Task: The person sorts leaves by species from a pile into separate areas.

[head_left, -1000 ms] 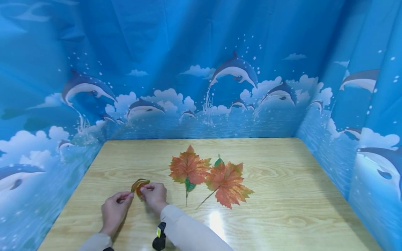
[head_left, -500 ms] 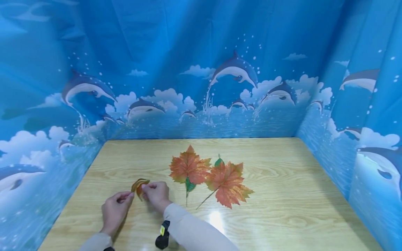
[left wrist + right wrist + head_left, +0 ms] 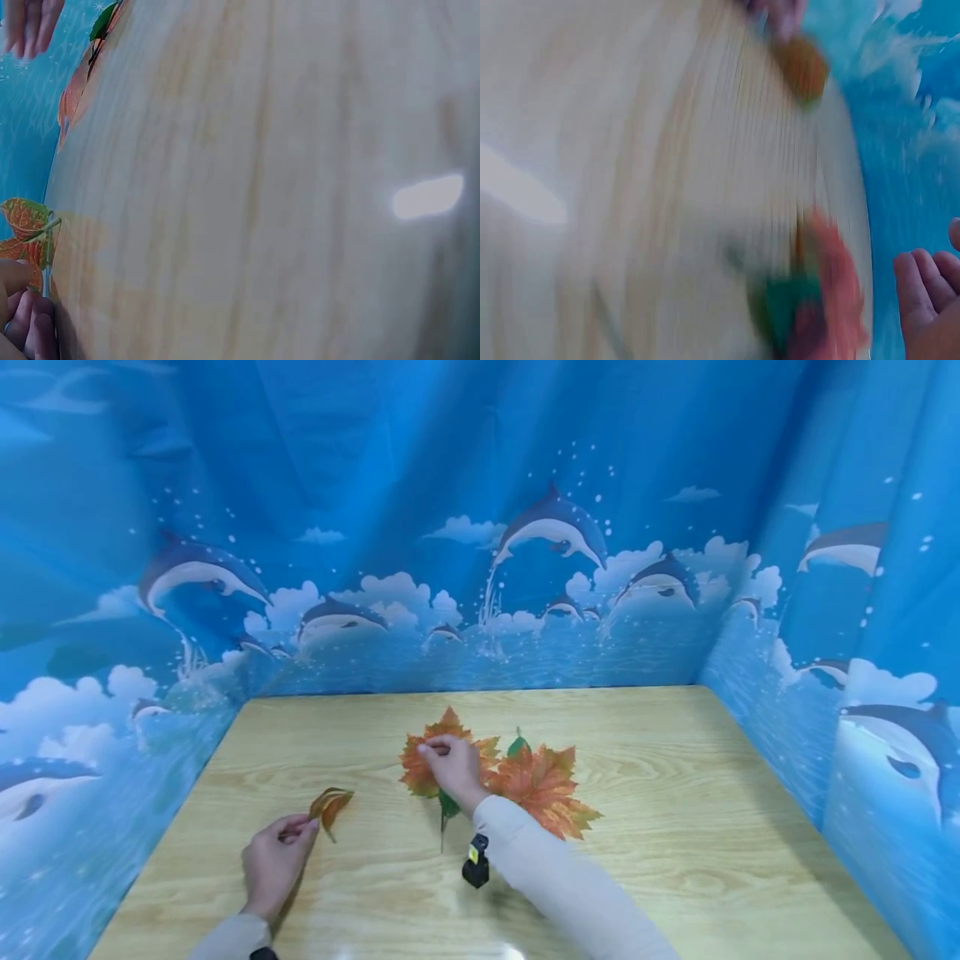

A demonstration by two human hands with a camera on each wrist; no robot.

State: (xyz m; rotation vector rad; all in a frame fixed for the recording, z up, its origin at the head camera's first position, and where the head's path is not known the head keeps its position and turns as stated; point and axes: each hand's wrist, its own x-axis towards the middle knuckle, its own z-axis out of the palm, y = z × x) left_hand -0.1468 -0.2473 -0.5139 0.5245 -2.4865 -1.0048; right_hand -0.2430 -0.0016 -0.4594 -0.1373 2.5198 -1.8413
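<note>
My left hand [image 3: 273, 864] pinches a small, curled orange-and-green artificial leaf [image 3: 330, 808] between thumb and forefinger at the table's left. In the left wrist view, that leaf [image 3: 27, 216] shows veins and a short green stem. Over the left of two large orange maple leaves [image 3: 415, 768] hangs my right hand [image 3: 453, 768], hiding part of it. Its fingers [image 3: 919, 292] are loosely extended and hold nothing in the right wrist view. The second maple leaf [image 3: 543, 781] lies to the right, its stem behind the right forearm.
A pale wood-grain table [image 3: 712, 827] carries the leaves. Blue dolphin-print curtains [image 3: 420, 485] stand along its back and sides. On the right wrist sits a black device [image 3: 476, 862] with a yellow mark.
My right hand has let go of the small leaf and moved right and away, over the left maple leaf. My left hand keeps its pinch in nearly the same place.
</note>
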